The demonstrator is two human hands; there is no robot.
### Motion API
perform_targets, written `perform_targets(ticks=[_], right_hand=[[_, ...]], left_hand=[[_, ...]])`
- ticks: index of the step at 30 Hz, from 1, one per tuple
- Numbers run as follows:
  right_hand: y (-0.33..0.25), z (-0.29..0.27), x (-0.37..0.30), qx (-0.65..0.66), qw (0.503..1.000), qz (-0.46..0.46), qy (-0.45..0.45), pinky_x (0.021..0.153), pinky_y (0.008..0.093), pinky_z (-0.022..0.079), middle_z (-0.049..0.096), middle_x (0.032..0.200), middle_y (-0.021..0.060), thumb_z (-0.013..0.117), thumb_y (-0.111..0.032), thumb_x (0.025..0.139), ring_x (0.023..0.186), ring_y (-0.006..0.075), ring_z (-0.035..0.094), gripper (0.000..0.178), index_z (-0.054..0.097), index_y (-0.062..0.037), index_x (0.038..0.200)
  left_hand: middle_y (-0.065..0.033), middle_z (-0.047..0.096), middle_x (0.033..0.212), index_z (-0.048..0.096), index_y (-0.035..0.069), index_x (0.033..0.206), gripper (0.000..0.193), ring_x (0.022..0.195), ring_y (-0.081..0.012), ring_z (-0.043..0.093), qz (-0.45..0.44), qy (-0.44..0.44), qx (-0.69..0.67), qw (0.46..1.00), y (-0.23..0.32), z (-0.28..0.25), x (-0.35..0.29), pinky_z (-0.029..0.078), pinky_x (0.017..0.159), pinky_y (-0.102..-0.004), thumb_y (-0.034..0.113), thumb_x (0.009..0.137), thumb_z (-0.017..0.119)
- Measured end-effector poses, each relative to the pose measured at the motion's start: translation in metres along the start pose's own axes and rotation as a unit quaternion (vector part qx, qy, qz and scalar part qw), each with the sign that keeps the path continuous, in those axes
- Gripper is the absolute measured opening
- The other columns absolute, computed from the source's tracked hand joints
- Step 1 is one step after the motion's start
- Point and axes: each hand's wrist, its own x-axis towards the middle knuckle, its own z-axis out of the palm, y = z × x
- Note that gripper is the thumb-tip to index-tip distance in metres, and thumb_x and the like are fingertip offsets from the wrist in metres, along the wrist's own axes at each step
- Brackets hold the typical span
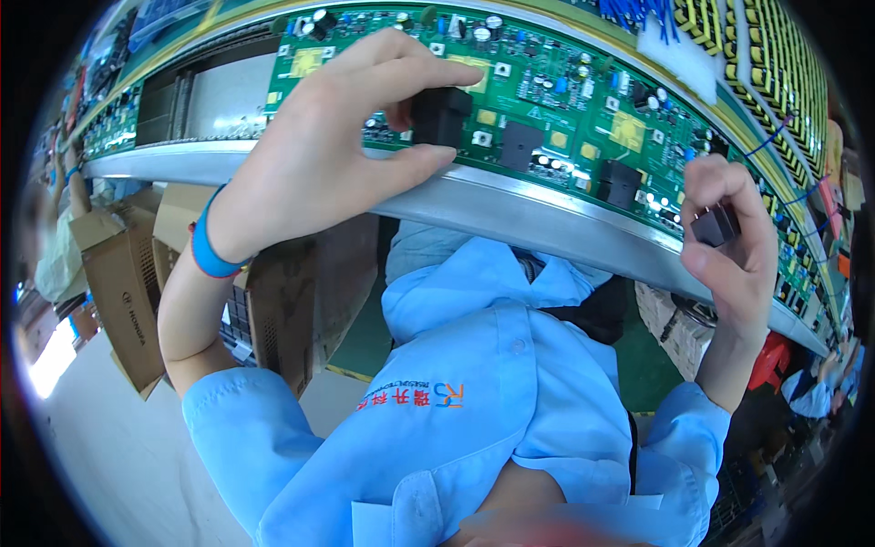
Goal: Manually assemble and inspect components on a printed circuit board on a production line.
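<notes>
A long green circuit board (506,100) lies across the line before me, carrying capacitors, yellow pads and black block-shaped parts. My left hand (337,137) is over its left part, with thumb and forefinger closed around a black relay (441,116) at the board's near edge. Whether that relay is fully seated cannot be made out. My right hand (734,237), near the board's right end, pinches another black relay (715,225) with its pins showing. Between the hands, two black relays (522,146) (619,183) stand on the board.
A metal rail (547,214) runs along the near side of the boards. Rows of black-and-yellow parts (775,73) stand at the far right, with blue wires (643,14) beside them. Cardboard boxes (118,283) are below on the left. Other people are at both far sides.
</notes>
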Motion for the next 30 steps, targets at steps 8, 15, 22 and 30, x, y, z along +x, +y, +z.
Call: perform_targets(ticks=[8, 15, 22, 30], right_hand=[[0.028, -0.023, -0.012, 0.174, 0.983, 0.029, -0.043, 0.063, 0.0221, 0.04, 0.054, 0.101, 0.0083, 0.084, -0.012, 0.069, 0.081, 0.0136, 0.053, 0.053, 0.053, -0.0043, 0.112], [0.022, -0.039, -0.022, 0.151, 0.986, 0.064, -0.003, 0.086, 0.0317, 0.049, 0.061, 0.112, 0.0177, 0.074, -0.013, 0.077, 0.106, 0.0247, 0.061, 0.051, 0.051, 0.0018, 0.12], [0.01, -0.02, -0.02, -0.286, 0.955, -0.073, -0.024, 0.07, 0.0279, 0.052, 0.058, 0.12, 0.0158, 0.061, 0.003, 0.082, 0.101, 0.0228, 0.063, 0.049, 0.053, -0.0021, 0.13], [0.014, -0.01, -0.015, -0.45, 0.885, -0.105, -0.047, 0.07, 0.0412, 0.057, 0.06, 0.122, 0.0165, 0.063, 0.01, 0.077, 0.093, 0.037, 0.067, 0.056, 0.05, -0.0017, 0.131]], left_hand=[[-0.0079, 0.062, 0.108, 0.062, 0.005, 0.116, 0.047, 0.088, -0.0249, 0.062, 0.021, -0.032, 0.21, 0.977, 0.001, 0.011, -0.001, 0.051, 0.077, -0.0357, 0.001, 0.073, 0.078], [-0.0084, 0.064, 0.11, 0.065, 0.006, 0.116, 0.043, 0.09, -0.0278, 0.061, 0.069, -0.102, 0.262, 0.957, 0.008, 0.001, 0.015, 0.046, 0.076, -0.0385, 0.009, 0.075, 0.078], [-0.0134, 0.064, 0.109, 0.066, 0.0, 0.117, 0.044, 0.096, -0.0307, 0.063, -0.019, -0.064, 0.164, 0.984, 0.007, 0.005, 0.008, 0.051, 0.086, -0.0375, 0.001, 0.074, 0.077], [-0.0133, 0.065, 0.108, 0.066, -0.001, 0.115, 0.044, 0.097, -0.031, 0.065, -0.028, -0.042, 0.132, 0.99, 0.004, 0.012, 0.008, 0.051, 0.087, -0.0367, -0.001, 0.072, 0.077]])
